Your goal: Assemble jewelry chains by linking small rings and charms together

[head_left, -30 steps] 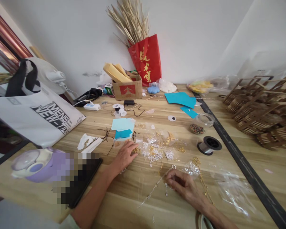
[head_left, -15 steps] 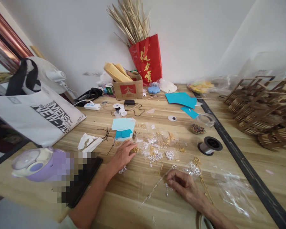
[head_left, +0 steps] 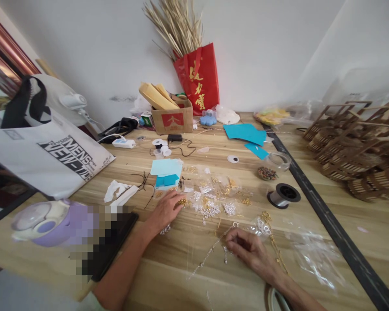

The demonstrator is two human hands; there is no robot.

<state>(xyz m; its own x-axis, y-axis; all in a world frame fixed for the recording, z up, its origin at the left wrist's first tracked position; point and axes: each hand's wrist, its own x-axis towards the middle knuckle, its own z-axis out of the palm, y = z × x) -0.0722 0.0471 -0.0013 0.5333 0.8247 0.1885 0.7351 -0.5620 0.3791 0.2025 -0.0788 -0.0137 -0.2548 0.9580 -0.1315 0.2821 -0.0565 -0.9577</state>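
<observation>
My left hand point(head_left: 169, 209) reaches into a small heap of gold beads point(head_left: 183, 202), its fingers stretched out over them. Beneath its wrist lie some silver pieces point(head_left: 165, 230). My right hand point(head_left: 246, 248) is closed, thumb and fingers pinched at a thin silver chain point(head_left: 205, 259) that slants down to the left across the table. A short silver chain end point(head_left: 226, 255) hangs out below those fingertips, and a silver ring point(head_left: 235, 224) lies just above them. Whatever is right inside the pinch is hidden. Clear bags with silver beads point(head_left: 210, 209) and gold findings point(head_left: 230, 185) lie between and beyond my hands.
To the right are a wire spool point(head_left: 283, 195), a jar of dark beads point(head_left: 268, 172), a gold chain point(head_left: 274, 242), a bag of silver rings point(head_left: 261, 226) and clear plastic bags point(head_left: 314, 255). Woven baskets point(head_left: 343, 147) stand far right. A black phone-like slab point(head_left: 116, 246) lies left of my left arm.
The view has shifted slightly. Both hands stay almost where they were, the left at the gold beads and the right at the silver chain.
</observation>
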